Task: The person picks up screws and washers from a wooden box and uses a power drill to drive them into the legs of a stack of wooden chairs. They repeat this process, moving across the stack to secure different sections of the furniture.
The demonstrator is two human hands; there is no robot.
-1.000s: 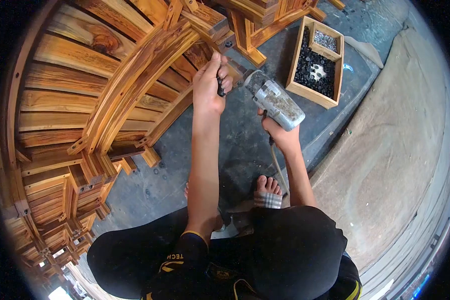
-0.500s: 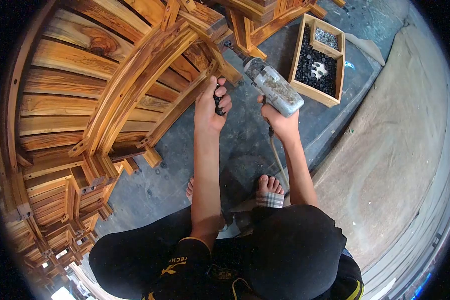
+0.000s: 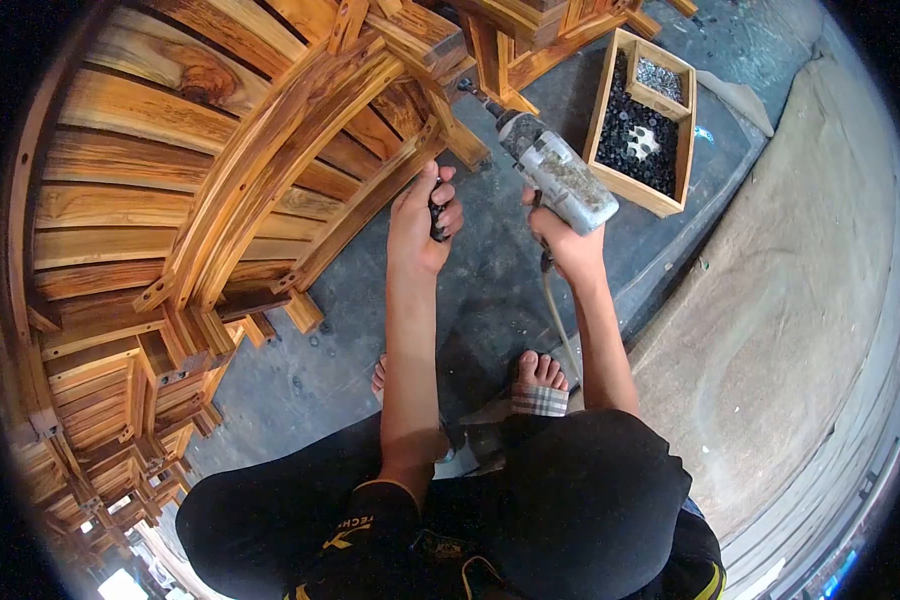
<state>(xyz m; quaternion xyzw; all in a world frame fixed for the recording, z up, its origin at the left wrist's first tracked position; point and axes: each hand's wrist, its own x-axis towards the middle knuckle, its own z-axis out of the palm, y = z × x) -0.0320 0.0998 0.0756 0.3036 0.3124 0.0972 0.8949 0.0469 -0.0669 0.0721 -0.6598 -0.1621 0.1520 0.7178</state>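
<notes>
My right hand grips a worn grey power driver by its handle, with a pale hose or cord trailing down from it. The driver's narrow bit points up and left, near the wooden frame's corner. My left hand is curled around small black pieces, mostly hidden by the fingers; they resemble those in the wooden box. Just above and left of this hand is the leg end of a slatted wooden piece of furniture, lying tipped over.
A wooden box on the dark sheet holds black round pieces, a white object and a smaller compartment of metal screws. More wooden frames stand at lower left. A brownish cloth covers the floor at right.
The driver and my right hand have shifted very slightly right and down in view. My left hand keeps its curled grip. The box and furniture have shifted slightly in view.
</notes>
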